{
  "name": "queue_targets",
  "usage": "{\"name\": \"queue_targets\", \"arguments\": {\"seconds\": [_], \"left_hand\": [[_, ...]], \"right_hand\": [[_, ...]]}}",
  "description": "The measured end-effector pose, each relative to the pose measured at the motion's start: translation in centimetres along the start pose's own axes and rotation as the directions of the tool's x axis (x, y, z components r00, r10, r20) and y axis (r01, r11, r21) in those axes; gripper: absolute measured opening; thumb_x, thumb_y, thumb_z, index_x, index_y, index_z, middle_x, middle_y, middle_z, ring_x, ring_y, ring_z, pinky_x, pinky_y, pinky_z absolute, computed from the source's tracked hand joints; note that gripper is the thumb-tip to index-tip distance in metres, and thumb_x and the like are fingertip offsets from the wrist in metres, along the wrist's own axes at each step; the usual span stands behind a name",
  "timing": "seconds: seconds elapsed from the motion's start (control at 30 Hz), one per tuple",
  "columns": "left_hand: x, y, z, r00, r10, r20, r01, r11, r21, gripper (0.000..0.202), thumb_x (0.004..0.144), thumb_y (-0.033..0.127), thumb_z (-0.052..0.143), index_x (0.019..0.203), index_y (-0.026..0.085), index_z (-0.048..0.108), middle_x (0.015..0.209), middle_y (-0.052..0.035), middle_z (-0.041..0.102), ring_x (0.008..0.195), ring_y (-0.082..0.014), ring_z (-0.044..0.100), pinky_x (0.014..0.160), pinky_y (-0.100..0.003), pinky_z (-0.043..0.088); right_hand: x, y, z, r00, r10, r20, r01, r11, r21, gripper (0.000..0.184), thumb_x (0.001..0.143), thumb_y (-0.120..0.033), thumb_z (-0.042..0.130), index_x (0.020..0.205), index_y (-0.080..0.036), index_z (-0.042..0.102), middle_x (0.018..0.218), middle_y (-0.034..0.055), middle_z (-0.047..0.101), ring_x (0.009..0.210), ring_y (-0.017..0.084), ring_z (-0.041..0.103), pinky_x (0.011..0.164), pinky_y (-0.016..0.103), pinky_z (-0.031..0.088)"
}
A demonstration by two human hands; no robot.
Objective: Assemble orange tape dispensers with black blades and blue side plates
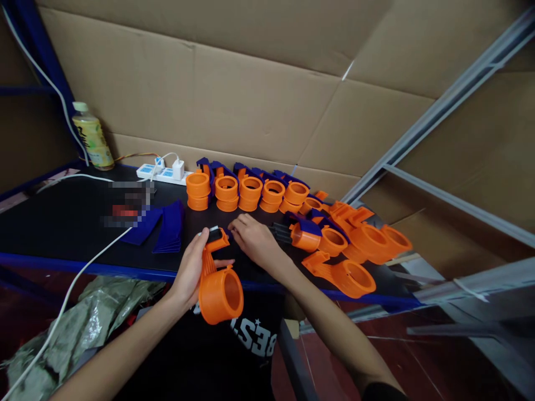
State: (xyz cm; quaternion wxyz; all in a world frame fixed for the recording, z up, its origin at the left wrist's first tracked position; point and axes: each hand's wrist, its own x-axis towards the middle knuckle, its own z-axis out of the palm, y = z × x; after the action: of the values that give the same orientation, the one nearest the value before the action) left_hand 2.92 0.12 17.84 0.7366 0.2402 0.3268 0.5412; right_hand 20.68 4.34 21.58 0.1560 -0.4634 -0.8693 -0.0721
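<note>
My left hand grips an orange plastic part with a wide ring at its lower end and a narrow stem, held over the near edge of the black table. A small black piece sits at the top of the stem. My right hand rests on the table just right of that top end, fingers curled and pinched near the black piece. What they hold, if anything, I cannot make out.
Several finished orange-and-blue parts stand in a row at the back, with more orange rings piled right. Blue flat pieces lie left, beside a white power strip, a cable and a bottle. Cardboard walls the back.
</note>
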Motion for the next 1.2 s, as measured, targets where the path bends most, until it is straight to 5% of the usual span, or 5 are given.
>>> {"name": "queue_targets", "arguments": {"seconds": [0.23, 0.4, 0.63, 0.93, 1.2], "left_hand": [[0.7, -0.2, -0.2, 1.000, 0.027, -0.010, -0.027, 0.999, -0.040, 0.042, 0.090, 0.050, 0.068, 0.117, 0.019, 0.062, 0.135, -0.0175, 0.066, 0.100, -0.0314, 0.076, 0.077, -0.045, 0.064], [0.3, 0.0, 0.1, 0.997, 0.076, 0.029, -0.076, 0.997, -0.017, 0.037, 0.094, 0.048, 0.064, 0.110, 0.014, 0.066, 0.132, -0.0182, 0.068, 0.111, -0.0324, 0.071, 0.081, -0.046, 0.064], [-0.1, 0.5, 0.2, 0.995, 0.076, 0.058, -0.081, 0.994, 0.077, 0.039, 0.093, 0.050, 0.063, 0.106, 0.013, 0.067, 0.122, -0.0183, 0.073, 0.087, -0.0267, 0.076, 0.061, -0.037, 0.066], [-0.5, 0.7, 0.4, 0.995, 0.038, 0.090, -0.053, 0.984, 0.169, 0.042, 0.092, 0.052, 0.063, 0.104, 0.012, 0.067, 0.100, -0.0132, 0.076, 0.057, -0.0160, 0.069, 0.047, -0.028, 0.060], [-0.6, 0.3, 0.7, 0.994, 0.011, 0.107, -0.029, 0.986, 0.161, 0.037, 0.090, 0.049, 0.066, 0.103, 0.015, 0.063, 0.123, -0.0168, 0.071, 0.076, -0.0215, 0.075, 0.051, -0.029, 0.062]], "right_hand": [[-1.1, 2.0, 0.1, 0.989, 0.066, -0.131, -0.053, 0.994, 0.095, 0.023, 0.104, -0.030, 0.049, 0.112, -0.019, 0.069, 0.111, 0.0081, 0.071, 0.107, 0.021, 0.064, 0.082, 0.030, 0.052], [-5.1, 3.4, -3.9, 0.995, 0.039, 0.097, -0.050, 0.993, 0.106, 0.029, 0.100, -0.041, 0.057, 0.122, -0.025, 0.068, 0.119, 0.0078, 0.069, 0.111, 0.023, 0.064, 0.092, 0.036, 0.053], [-8.8, 2.7, -4.8, 0.936, 0.100, 0.339, -0.102, 0.995, -0.011, 0.032, 0.095, -0.036, 0.065, 0.125, -0.026, 0.066, 0.119, 0.0081, 0.067, 0.100, 0.024, 0.069, 0.082, 0.034, 0.055], [-7.9, 2.4, -3.8, 0.919, 0.125, 0.374, -0.124, 0.992, -0.027, 0.021, 0.093, -0.022, 0.066, 0.114, -0.022, 0.070, 0.107, 0.0081, 0.068, 0.089, 0.020, 0.070, 0.078, 0.028, 0.051], [-7.0, 1.2, -4.0, 0.960, 0.149, 0.237, -0.158, 0.987, 0.022, 0.025, 0.101, -0.029, 0.052, 0.106, -0.019, 0.075, 0.100, 0.0093, 0.074, 0.089, 0.022, 0.071, 0.078, 0.030, 0.050]]}}
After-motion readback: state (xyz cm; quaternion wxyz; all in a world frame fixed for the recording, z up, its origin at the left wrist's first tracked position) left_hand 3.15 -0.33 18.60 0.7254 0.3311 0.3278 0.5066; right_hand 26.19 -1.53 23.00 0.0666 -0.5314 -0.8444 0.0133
